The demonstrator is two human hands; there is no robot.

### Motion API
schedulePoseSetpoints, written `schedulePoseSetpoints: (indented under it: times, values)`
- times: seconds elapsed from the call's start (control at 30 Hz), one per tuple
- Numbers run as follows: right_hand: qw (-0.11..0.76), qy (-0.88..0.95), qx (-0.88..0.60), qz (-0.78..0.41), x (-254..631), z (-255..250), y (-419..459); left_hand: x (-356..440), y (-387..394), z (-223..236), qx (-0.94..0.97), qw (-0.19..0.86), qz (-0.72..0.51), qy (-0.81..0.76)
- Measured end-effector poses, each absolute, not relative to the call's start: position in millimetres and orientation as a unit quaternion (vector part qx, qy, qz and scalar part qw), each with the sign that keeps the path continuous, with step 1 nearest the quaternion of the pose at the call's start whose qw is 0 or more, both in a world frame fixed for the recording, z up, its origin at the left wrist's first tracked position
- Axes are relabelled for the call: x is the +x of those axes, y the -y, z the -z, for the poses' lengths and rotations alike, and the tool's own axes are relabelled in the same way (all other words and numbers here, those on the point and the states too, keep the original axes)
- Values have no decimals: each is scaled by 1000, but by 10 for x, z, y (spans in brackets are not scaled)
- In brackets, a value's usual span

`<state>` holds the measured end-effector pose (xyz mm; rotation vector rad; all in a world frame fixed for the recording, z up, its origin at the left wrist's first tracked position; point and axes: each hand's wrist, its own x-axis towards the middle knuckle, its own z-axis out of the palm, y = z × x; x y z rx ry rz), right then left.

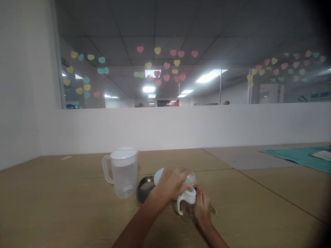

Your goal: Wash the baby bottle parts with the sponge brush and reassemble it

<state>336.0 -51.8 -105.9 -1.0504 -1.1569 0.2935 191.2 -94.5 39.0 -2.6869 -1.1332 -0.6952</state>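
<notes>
My right hand (203, 206) is wrapped round the side of a clear bottle (187, 212) with a white collar and a curved white handle (181, 205). It looks like a baby's training bottle, tilted a little. Above its top, my left hand (172, 182) is curled round a clear dome-shaped cap (191, 178). Whether the cap touches the collar I cannot tell. Behind my left hand shows part of a pale bluish-white round thing (158, 175), mostly hidden. A shallow metal dish (144, 193) lies to the left, partly covered by my left forearm.
A translucent plastic pitcher (125, 177) with a lid stands left of the dish. A thin green loop (213, 209) sticks out beside my right hand. A teal cloth (297, 155) lies at far right, and a small beige scrap (66, 157) at far left. A white wall (124, 129) backs the table.
</notes>
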Motion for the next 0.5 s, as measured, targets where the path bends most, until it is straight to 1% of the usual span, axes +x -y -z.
schedulePoseSetpoints:
  times: [0.1, 0.17, 0.23, 0.4, 0.5]
  values:
    - [692, 529, -475, -126, 3369, 1070, 527, 1779, 932, -483, -863, 79, 322, 381]
    - [682, 543, -475, -121, 3364, 1077, 539, 1703, 849, -464, -850, 84, 321, 410]
    - [675, 552, -474, -117, 3356, 1086, 548, 1664, 710, -351, -854, 69, 273, 438]
    - [674, 558, -472, -110, 3355, 1098, 545, 1688, 331, 108, -889, -45, 105, 444]
    - [672, 563, -470, -107, 3363, 1094, 543, 1681, 224, 242, -892, -111, 66, 433]
